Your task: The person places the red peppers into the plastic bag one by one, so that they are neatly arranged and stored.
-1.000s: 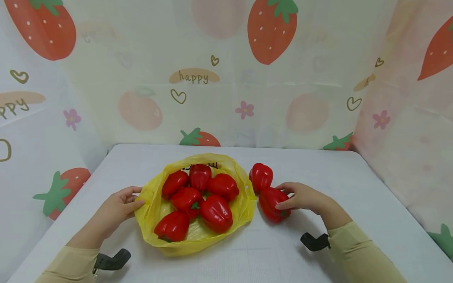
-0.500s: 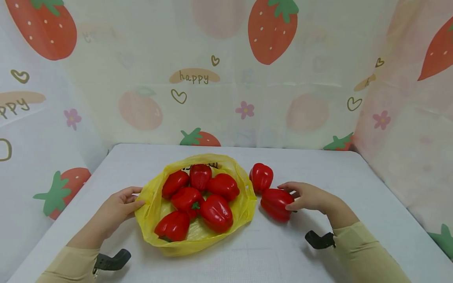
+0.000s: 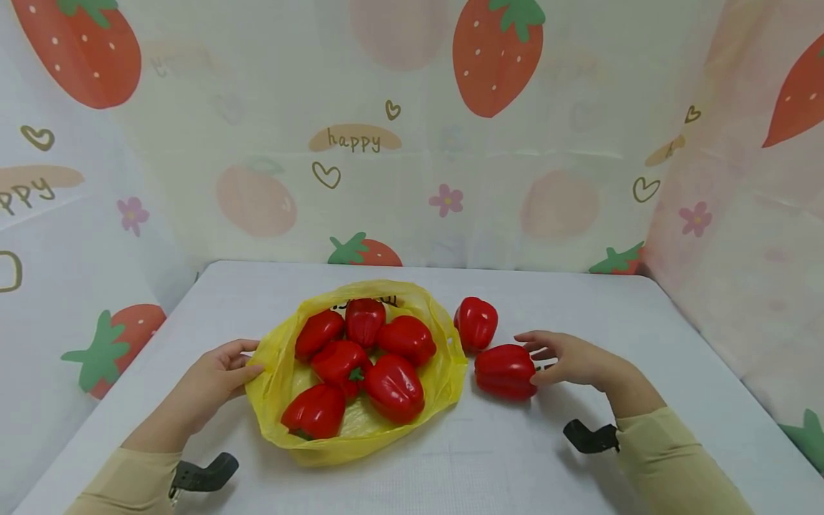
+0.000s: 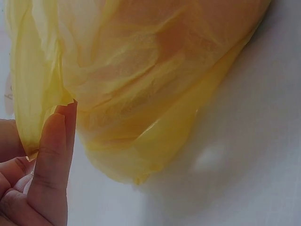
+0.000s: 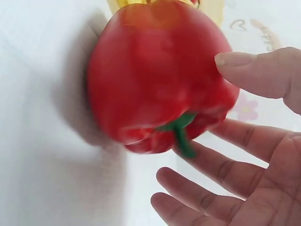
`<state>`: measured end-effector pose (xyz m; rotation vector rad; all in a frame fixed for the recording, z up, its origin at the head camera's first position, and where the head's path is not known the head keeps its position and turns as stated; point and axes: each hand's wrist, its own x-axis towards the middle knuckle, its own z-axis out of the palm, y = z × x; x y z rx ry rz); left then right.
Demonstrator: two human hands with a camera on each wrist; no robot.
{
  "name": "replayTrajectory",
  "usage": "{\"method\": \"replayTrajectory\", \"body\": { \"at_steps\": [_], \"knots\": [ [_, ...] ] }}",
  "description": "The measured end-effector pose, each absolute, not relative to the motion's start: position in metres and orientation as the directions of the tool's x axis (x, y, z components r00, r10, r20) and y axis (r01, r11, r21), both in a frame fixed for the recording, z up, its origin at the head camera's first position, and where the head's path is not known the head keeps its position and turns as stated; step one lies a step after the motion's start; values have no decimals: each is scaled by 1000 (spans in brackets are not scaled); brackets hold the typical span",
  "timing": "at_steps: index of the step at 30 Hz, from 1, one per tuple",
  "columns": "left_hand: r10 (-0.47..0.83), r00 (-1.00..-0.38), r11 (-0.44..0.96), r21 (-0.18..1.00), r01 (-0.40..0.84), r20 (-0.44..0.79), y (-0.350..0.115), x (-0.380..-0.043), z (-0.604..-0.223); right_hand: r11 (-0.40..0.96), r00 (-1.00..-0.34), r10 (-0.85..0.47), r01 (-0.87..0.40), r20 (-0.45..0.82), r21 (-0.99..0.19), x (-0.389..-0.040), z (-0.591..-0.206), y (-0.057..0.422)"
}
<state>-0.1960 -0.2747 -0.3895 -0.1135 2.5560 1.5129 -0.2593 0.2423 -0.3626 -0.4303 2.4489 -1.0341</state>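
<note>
A yellow plastic bag (image 3: pixel 273 393) lies with its mouth wide, several red bell peppers (image 3: pixel 394 388) inside it. My left hand (image 3: pixel 209 383) pinches the bag's left edge between thumb and fingers, also plain in the left wrist view, where the bag (image 4: pixel 131 89) hangs in folds. To the right of the bag, a loose red bell pepper (image 3: pixel 505 372) lies on its side, stem toward my right hand (image 3: pixel 576 363). That hand's fingers are spread beside the pepper's stem end; the thumb overlaps its edge in the right wrist view, and whether it touches I cannot tell.
A second loose red bell pepper (image 3: pixel 476 324) sits just behind the first, close to the bag's right side. All stand on a white table (image 3: pixel 476 465), with strawberry-print sheets (image 3: pixel 444 164) at the back and both sides.
The loose pepper has turned from slanting to lying nearly sideways, its stem now to the right. My right hand has eased off it to the right with fingers loosened. The left hand stays put.
</note>
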Motion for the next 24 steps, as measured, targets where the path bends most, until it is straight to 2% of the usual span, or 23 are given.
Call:
{"method": "replayTrajectory", "body": {
  "at_steps": [12, 24],
  "knots": [
    [28, -982, 475, 867, -151, -186, -276, -197, -391, 672, -869, -390, -43, -305, -739, -260, -377, 233],
    [28, -983, 478, 866, -149, -184, -276, -197, -391, 649, -876, -393, -50, -279, -759, -258, -382, 230]
  ]
}}
